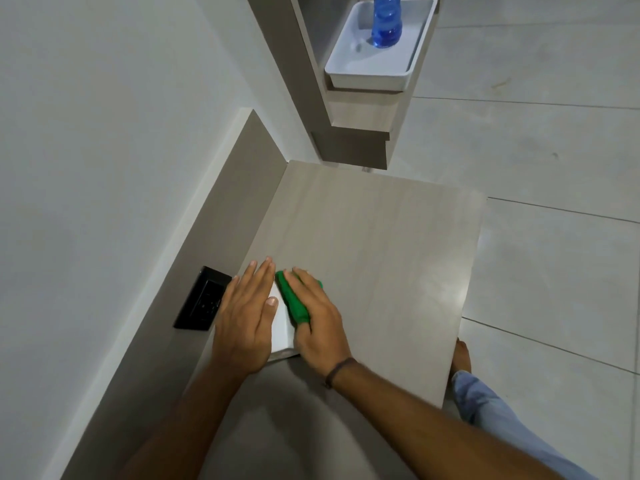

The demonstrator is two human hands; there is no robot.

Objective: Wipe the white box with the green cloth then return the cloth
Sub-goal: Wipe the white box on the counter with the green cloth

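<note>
The left hand lies flat, fingers spread, pinning the small white box (mostly hidden) while the right hand, palm down, presses the bunched green cloth along its right edge.

On the wood-grain table, the left hand lies flat on the white box while the right hand presses the green cloth against the box's right side, near a black wall socket.

Lighting: soft, even, dim indoor; pale glare on desk right side; wide-angle bending at edges; mild softness overall
</note>
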